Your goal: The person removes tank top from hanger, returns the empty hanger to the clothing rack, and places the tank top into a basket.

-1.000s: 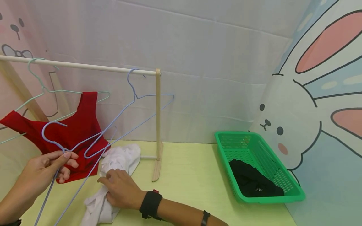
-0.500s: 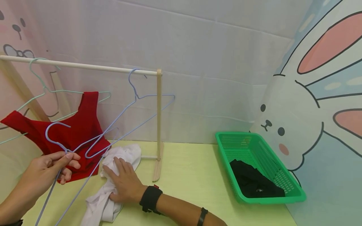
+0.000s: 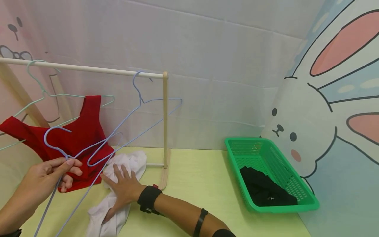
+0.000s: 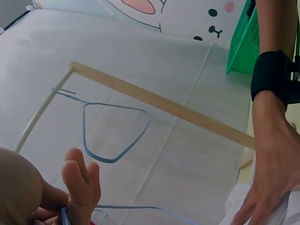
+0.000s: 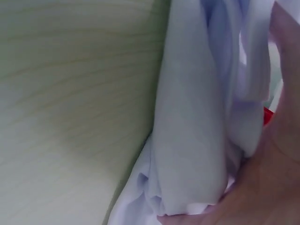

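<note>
My left hand (image 3: 48, 177) pinches a lilac-blue wire clothes hanger (image 3: 58, 151) just under its hook, between thumb and index finger. My right hand (image 3: 125, 189) has its fingers spread wide over a crumpled white garment (image 3: 137, 163) on the table. In the right wrist view, folds of the white cloth (image 5: 190, 122) lie beside the thumb side of the hand; its exact kind cannot be made out. Behind the held hanger, a red sleeveless top (image 3: 91, 131) hangs on a mint-green hanger (image 3: 37, 79).
Another blue hanger (image 3: 140, 102) hangs bare from the white rail (image 3: 97, 69) of a wooden-ended rack (image 3: 165, 121). A green plastic basket (image 3: 284, 209) with a black cloth (image 3: 263, 189) in it stands at the right. The tabletop (image 3: 198, 184) is pale yellow.
My right hand was bunched on the white garment a second ago; its fingers have since spread out across it, and the hand has shifted slightly left. My left hand keeps its pinch on the hanger.
</note>
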Motion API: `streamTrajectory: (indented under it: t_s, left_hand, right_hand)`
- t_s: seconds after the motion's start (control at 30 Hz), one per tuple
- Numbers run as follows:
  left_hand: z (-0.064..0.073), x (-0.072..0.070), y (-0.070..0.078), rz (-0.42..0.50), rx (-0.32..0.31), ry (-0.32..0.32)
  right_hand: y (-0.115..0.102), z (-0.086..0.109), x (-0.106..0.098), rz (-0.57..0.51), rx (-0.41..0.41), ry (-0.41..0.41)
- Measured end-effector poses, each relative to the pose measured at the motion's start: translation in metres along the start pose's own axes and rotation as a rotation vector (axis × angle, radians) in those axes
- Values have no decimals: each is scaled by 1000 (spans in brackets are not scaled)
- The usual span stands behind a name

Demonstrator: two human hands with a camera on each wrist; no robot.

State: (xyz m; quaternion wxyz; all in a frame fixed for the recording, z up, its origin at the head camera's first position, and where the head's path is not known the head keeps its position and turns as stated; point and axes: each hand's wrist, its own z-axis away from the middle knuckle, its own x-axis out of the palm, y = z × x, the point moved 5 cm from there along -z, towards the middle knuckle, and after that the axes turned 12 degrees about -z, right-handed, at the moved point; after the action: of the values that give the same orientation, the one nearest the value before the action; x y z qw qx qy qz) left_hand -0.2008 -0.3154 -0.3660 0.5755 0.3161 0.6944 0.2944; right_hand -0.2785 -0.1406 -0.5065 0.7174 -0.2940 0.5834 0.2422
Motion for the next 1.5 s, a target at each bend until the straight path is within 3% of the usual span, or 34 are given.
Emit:
streamTrajectory:
  t_s: [0.17, 0.5, 0.9, 1.5]
  left_hand:
    - [-3, 0, 1, 4, 0, -2]
    - [-3, 0, -5, -29, -44, -9]
    - [-9, 2, -9, -22, -33, 4]
    - [-14, 10, -11, -9, -26, -26]
  right_hand:
    - [1, -3, 11, 79, 50, -111]
    - [2, -6, 17, 103, 47, -138]
    - [-1, -4, 14, 112, -13, -103]
    - [-25, 20, 6, 29, -182, -97]
